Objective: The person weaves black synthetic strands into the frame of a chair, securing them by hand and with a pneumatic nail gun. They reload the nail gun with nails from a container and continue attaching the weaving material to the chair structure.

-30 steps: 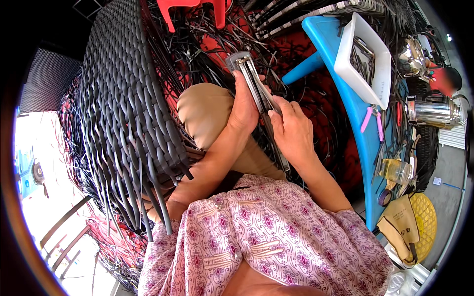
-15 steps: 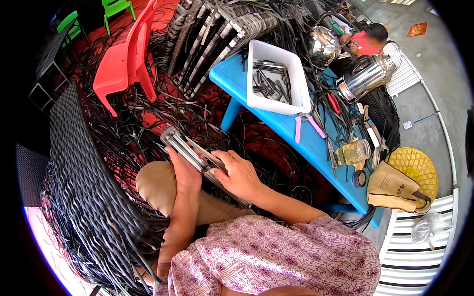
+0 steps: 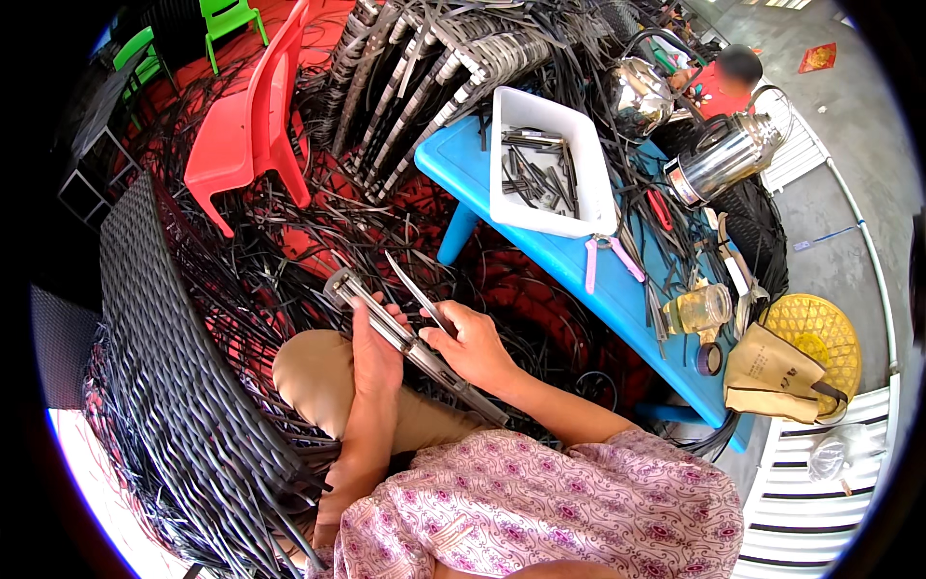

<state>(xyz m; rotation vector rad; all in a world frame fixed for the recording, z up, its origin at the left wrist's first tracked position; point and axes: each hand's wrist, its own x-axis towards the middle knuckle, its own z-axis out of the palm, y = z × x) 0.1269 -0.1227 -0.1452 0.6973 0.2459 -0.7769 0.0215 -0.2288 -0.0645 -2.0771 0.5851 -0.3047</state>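
Note:
My left hand [image 3: 376, 352] grips a long grey bar [image 3: 439, 372] with parallel rods along its upper part and a rounded top end. The bar slants across my lap from upper left to lower right. My right hand [image 3: 470, 345] is closed on the handle of a knife [image 3: 413, 283] with a narrow, slightly curved blade. The blade points up and away, apart from the bar's top end. My right fingers are close beside the bar; whether they touch it, I cannot tell. Below the bar lies my knee in tan trousers [image 3: 313, 376].
A blue table [image 3: 569, 275] at right bears a white tray [image 3: 603, 207] of dark short pieces, pink-handled pliers [image 3: 612, 256], a jar [image 3: 699, 309] and a steel flask [image 3: 723, 159]. A black woven panel [image 3: 178, 338] stands left, a red chair [image 3: 236, 140] beyond. Loose strips cover the floor. Another person [image 3: 719, 92] sits behind.
The knife blade, earlier lying along the bar, has swung up and away from it. My left fingers have shifted on the bar. The whole view has moved slightly.

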